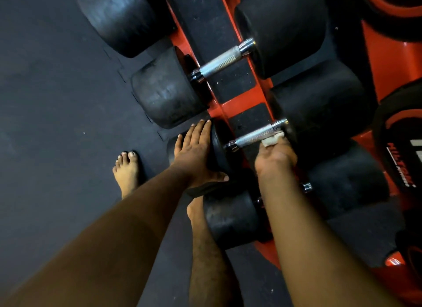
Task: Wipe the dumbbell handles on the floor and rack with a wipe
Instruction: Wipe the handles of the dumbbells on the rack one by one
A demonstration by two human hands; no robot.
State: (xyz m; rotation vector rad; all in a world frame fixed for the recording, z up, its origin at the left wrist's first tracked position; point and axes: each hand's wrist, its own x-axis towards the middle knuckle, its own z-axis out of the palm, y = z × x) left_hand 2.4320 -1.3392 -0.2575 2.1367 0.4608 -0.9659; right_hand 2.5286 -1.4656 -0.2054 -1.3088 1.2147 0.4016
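Several black rubber dumbbells lie across a red rack [245,101]. My right hand [275,157] holds a small white wipe [272,139] pressed against the right end of a knurled steel handle [255,135] of the middle dumbbell. My left hand [196,153] lies flat, fingers spread, on that dumbbell's left black head [219,147]. Another dumbbell's steel handle [222,61] shows above it, untouched. A nearer dumbbell [233,220] sits below my hands, its handle mostly hidden behind my right forearm.
Dark rubber floor tiles [57,89] fill the left side. My bare feet [126,169] stand on them close to the rack. Red-and-black weight plates [399,147] lean at the right edge. Black pads [205,21] line the rack's middle.
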